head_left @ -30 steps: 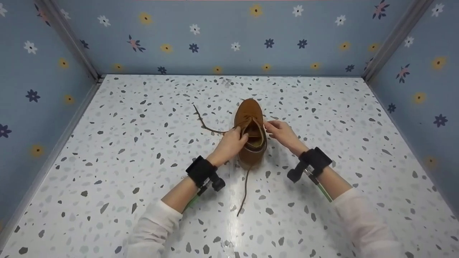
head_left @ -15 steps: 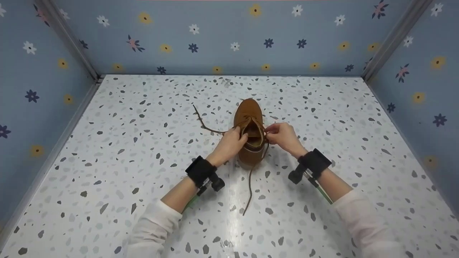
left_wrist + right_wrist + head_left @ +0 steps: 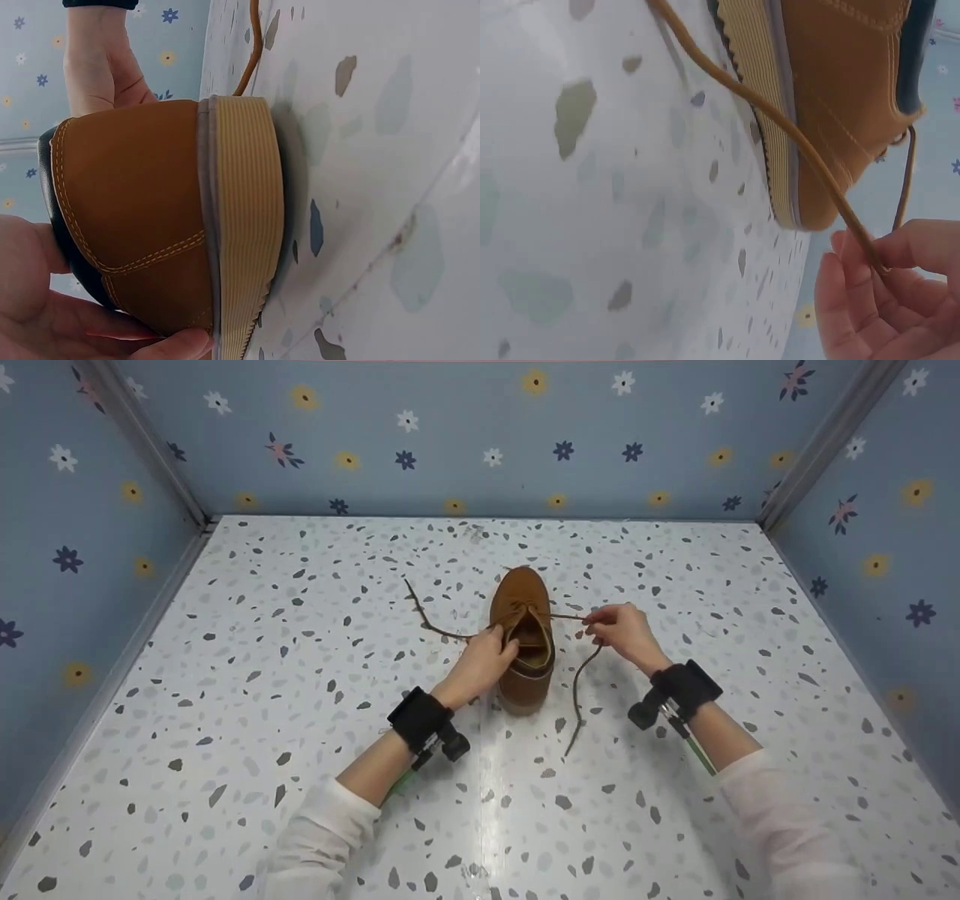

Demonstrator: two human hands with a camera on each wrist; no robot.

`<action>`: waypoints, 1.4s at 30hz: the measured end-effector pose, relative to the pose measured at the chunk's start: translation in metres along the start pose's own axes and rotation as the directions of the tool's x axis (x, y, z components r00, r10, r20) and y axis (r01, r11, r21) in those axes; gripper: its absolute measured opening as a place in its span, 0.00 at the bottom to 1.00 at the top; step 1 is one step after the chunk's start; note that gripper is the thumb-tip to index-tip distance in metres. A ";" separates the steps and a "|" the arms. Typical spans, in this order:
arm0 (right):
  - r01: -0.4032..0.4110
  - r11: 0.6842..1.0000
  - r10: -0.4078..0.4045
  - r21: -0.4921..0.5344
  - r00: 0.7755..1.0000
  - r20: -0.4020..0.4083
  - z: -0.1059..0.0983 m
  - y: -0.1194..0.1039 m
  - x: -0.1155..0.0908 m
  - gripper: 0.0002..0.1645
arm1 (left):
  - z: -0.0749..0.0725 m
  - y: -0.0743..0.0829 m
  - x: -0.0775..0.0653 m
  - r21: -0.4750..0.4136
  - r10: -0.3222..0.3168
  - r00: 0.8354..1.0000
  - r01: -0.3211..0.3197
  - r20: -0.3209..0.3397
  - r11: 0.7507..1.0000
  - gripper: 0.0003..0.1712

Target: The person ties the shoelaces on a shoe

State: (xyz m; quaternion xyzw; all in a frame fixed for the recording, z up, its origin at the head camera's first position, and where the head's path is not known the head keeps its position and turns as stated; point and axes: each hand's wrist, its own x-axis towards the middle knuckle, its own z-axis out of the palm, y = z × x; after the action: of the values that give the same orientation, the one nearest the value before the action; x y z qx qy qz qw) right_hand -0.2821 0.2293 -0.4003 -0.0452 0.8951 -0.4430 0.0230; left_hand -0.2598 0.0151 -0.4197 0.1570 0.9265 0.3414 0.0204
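Observation:
A brown lace-up shoe (image 3: 523, 585) stands upright on its sole, toe pointing away from me. My left hand (image 3: 484, 660) grips its left side, with the thumb over the collar and fingers along the outside; the left wrist view shows them against the brown upper (image 3: 142, 187). Right of the shoe, my right hand (image 3: 624, 636) pinches the right shoelace (image 3: 568, 616) between thumb and fingers. That lace runs taut from the eyelets to my fingertips, and its loose end (image 3: 757, 97) hangs down toward me. The left shoelace (image 3: 429, 626) lies on the table, curving away to the left.
The white speckled tabletop (image 3: 300, 735) spreads around the shoe. Blue flowered panels (image 3: 450, 435) rise at the back, left and right. A black strap with a small camera (image 3: 424, 720) sits on each wrist.
My right hand has taken hold of the right lace and drawn it out to the right. Its end, earlier trailing behind the heel, now hangs to the right. My left hand stays put.

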 end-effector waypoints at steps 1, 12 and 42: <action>0.009 1.000 -0.009 -0.018 1.000 0.000 -0.005 0.001 0.001 0.09 | -0.001 0.001 0.000 -0.003 -0.012 1.000 0.012 0.009 1.000 0.21; 0.120 0.972 -0.130 -0.200 0.991 -0.040 -0.031 0.006 0.016 0.09 | -0.002 0.001 -0.003 -0.013 0.019 1.000 -0.019 -0.011 1.000 0.23; 0.304 0.926 -0.344 -0.224 0.924 -0.169 0.025 -0.031 -0.008 0.10 | -0.002 0.000 -0.003 -0.004 0.030 0.999 -0.030 -0.011 1.000 0.24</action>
State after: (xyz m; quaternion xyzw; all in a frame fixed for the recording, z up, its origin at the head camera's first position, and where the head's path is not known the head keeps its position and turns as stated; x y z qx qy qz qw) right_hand -0.2705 0.1909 -0.3908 -0.1493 0.9115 -0.3538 -0.1477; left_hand -0.2574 0.0130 -0.4179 0.1687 0.9234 0.3446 0.0104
